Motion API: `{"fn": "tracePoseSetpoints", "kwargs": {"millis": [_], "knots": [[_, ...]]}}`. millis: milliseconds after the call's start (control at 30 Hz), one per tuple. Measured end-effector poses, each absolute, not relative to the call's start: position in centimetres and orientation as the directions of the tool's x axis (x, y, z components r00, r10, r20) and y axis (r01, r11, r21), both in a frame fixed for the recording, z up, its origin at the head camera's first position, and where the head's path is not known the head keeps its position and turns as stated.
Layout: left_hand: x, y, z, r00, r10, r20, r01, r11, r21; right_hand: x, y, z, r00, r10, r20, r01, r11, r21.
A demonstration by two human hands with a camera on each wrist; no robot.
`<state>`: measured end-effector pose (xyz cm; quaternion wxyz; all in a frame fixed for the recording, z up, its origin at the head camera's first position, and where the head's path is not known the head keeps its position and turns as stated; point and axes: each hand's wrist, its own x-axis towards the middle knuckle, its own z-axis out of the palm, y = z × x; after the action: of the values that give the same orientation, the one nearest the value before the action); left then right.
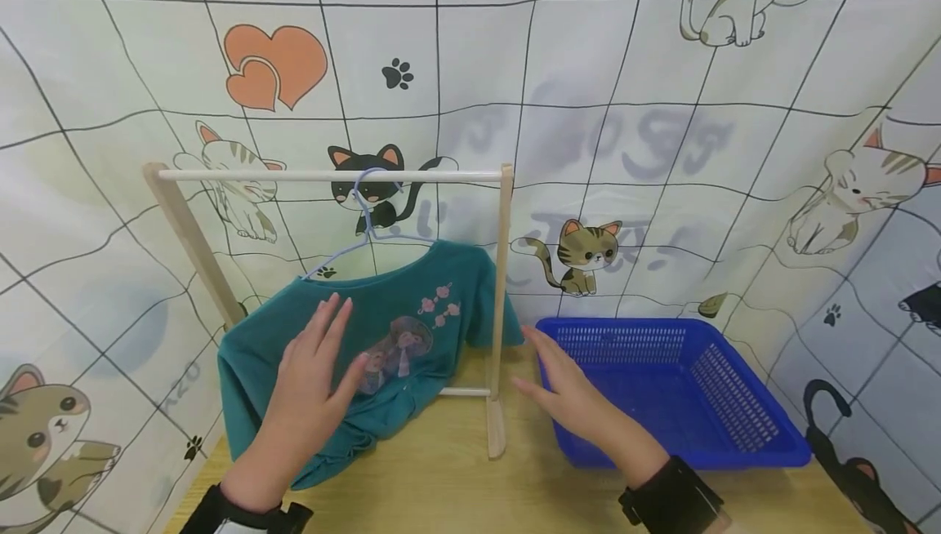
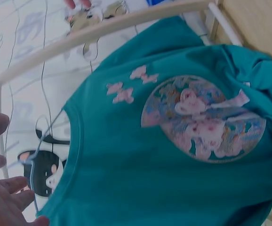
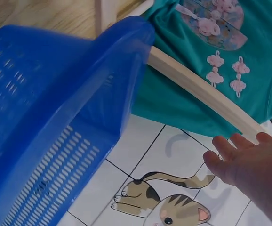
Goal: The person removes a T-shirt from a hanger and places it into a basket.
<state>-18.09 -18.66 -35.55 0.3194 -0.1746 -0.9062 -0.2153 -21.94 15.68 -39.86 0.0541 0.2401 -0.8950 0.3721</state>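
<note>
A teal shirt [image 1: 294, 346] with a pink floral print hangs on a pale blue hanger [image 1: 365, 220], hooked over the white rod [image 1: 294, 176] of a small wooden rack. Its lower part bunches on the table. In front of the shirt is my left hand [image 1: 312, 379], fingers spread and holding nothing. My right hand [image 1: 569, 383] stands between the rack's right post [image 1: 501, 289] and the blue basket [image 1: 625, 330], also with extended fingers and nothing in it. In the left wrist view the shirt's neckline [image 2: 75, 141] lies beside the left fingers.
The blue plastic basket, with slotted walls, sits on the wooden table [image 1: 419, 485] at the right. Behind everything hangs a white cloth [image 1: 478, 52] printed with grid lines and cartoon cats. The rack's foot [image 1: 496, 432] stands near the basket's left side.
</note>
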Motion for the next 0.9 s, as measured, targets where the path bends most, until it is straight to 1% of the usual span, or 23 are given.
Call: {"fn": "tracePoseSetpoints", "kwargs": {"millis": [100,233,333,467,600,767,900], "knots": [[-18.2,-19.4,-35.5,-0.698,0.140,0.702,0.454,0.845,0.283,-22.4,15.3,-40.0,-0.914,-0.344,0.215,-0.382,0.554,-0.740],[-18.3,-20.3,-35.2,-0.657,0.067,0.751,0.419,0.861,0.290,-23.7,14.9,-40.3,-0.939,-0.293,0.179,-0.310,0.495,-0.812],[-18.5,-20.8,-34.8,-0.649,-0.002,0.760,0.365,0.877,0.313,-24.5,14.5,-40.3,-0.951,-0.253,0.177,-0.274,0.430,-0.860],[-18.8,-21.5,-34.3,-0.662,-0.074,0.746,0.300,0.885,0.355,-25.2,13.7,-40.2,-0.968,-0.209,0.142,-0.204,0.316,-0.926],[-19.1,-22.0,-34.0,-0.676,-0.104,0.730,0.268,0.888,0.375,-25.7,12.7,-40.0,-0.982,-0.156,0.103,-0.136,0.219,-0.966],[-19.3,-22.1,-33.6,-0.701,-0.114,0.704,0.240,0.892,0.383,-26.8,11.2,-39.8,-0.992,-0.062,0.106,-0.114,0.129,-0.985],[-19.5,-22.1,-33.6,-0.714,-0.114,0.691,0.221,0.900,0.376,-27.6,10.1,-39.7,-0.991,0.006,0.135,-0.134,0.093,-0.987]]}}
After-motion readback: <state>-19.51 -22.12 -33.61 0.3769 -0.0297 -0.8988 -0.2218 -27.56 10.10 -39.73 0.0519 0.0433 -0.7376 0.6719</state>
